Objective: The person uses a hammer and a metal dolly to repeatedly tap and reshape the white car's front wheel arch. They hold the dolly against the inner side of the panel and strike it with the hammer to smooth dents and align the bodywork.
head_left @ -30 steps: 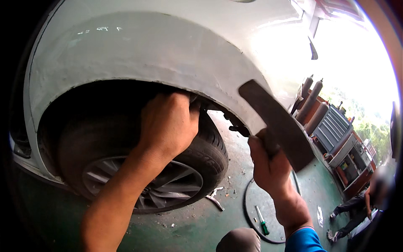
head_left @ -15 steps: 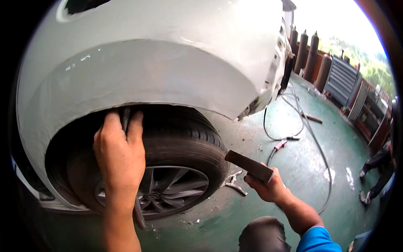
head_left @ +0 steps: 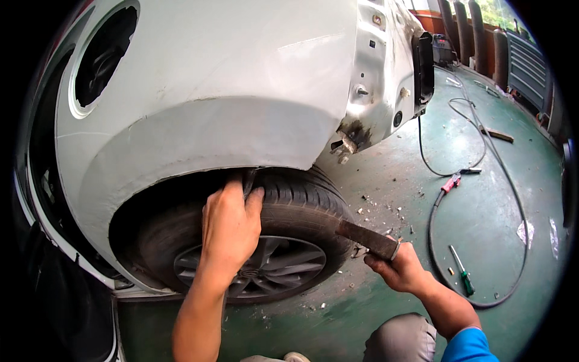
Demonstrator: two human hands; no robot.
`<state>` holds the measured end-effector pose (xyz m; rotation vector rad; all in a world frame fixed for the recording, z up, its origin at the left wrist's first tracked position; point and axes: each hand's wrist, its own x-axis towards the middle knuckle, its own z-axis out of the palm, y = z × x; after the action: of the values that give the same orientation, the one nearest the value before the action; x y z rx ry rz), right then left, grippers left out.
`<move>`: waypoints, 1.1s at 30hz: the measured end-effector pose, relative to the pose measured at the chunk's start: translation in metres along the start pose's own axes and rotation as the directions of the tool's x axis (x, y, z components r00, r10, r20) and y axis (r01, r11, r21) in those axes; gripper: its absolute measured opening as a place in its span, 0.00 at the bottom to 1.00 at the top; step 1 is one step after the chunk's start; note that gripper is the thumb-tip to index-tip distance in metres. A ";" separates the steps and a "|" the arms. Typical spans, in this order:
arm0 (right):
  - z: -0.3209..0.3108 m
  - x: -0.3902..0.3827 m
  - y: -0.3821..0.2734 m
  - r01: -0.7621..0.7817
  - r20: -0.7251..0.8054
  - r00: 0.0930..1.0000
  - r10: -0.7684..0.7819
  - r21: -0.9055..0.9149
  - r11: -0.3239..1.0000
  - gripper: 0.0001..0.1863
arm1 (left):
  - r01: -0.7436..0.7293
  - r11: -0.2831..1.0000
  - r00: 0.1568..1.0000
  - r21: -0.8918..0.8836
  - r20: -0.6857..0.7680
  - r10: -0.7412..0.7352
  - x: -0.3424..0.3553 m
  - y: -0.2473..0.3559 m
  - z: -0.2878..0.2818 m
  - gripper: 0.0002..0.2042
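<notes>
My left hand (head_left: 232,223) is closed around a dark metal bar (head_left: 249,182) whose upper end meets the lip of the white car's wheel arch (head_left: 211,142). Much of that bar is hidden behind the hand and wrist. Just behind my fingers is the tyre (head_left: 301,208), with its grey spoked rim (head_left: 289,265) below. Lower right, my right hand (head_left: 401,268) grips a long, flat-sided dark metal piece (head_left: 368,239), like a hammer head; any handle is hidden by the hand. Its far end points left and overlaps the tyre's edge in view.
The car's stripped rear corner (head_left: 386,78) has rough edges. Right of it a grey cable (head_left: 518,205) loops over the green floor, with a red-handled clamp (head_left: 451,183). A green-handled screwdriver (head_left: 465,280) lies inside the loop. Debris (head_left: 365,211) is scattered beside the tyre.
The view has shifted, showing more of the car's rear and the screwdriver. My left hand, with the bar, has moved right along the arch lip. My right hand still holds the dark metal piece.
</notes>
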<state>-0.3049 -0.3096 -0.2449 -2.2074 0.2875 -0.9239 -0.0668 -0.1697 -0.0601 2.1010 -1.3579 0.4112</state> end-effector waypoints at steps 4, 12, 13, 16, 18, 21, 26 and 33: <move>-0.002 0.008 0.000 0.010 -0.011 1.000 -0.009 0.077 0.997 0.07 | -0.072 0.996 0.995 0.048 0.066 0.069 0.016 -0.001 -0.002 0.15; -0.004 0.041 -0.021 0.149 -0.210 0.965 -0.154 -0.040 0.988 0.12 | -0.225 0.973 0.965 -0.046 0.124 0.229 0.034 -0.009 -0.003 0.16; -0.003 0.045 -0.024 0.166 -0.256 0.951 -0.174 -0.050 0.985 0.14 | -0.224 0.974 0.965 -0.041 0.127 0.228 0.034 -0.011 -0.003 0.16; -0.002 0.065 -0.019 0.255 -0.298 0.898 -0.323 -0.245 0.935 0.17 | -0.193 0.980 0.964 -0.040 0.181 0.197 0.037 -0.012 -0.002 0.17; -0.002 0.072 -0.021 0.273 -0.298 0.887 -0.352 -0.278 0.921 0.18 | -0.131 0.991 0.951 -0.031 0.279 0.134 0.040 -0.008 -0.008 0.20; -0.002 0.078 -0.023 0.322 -0.294 0.860 -0.417 -0.320 0.891 0.19 | -0.116 0.992 0.938 0.040 0.334 0.096 0.044 -0.009 -0.007 0.20; -0.002 0.084 -0.025 0.342 -0.259 0.857 -0.445 -0.359 0.868 0.19 | -0.317 0.946 0.943 0.060 0.123 0.309 0.040 -0.021 0.002 0.15; -0.007 0.091 -0.030 0.414 -0.213 0.831 -0.514 -0.381 0.827 0.18 | -0.272 0.962 0.952 0.012 0.147 0.267 0.040 -0.019 0.000 0.14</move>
<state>-0.2461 -0.3323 -0.1721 -2.4809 0.0240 -1.6031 -0.0321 -0.1930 -0.0439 2.0073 -1.7441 0.3992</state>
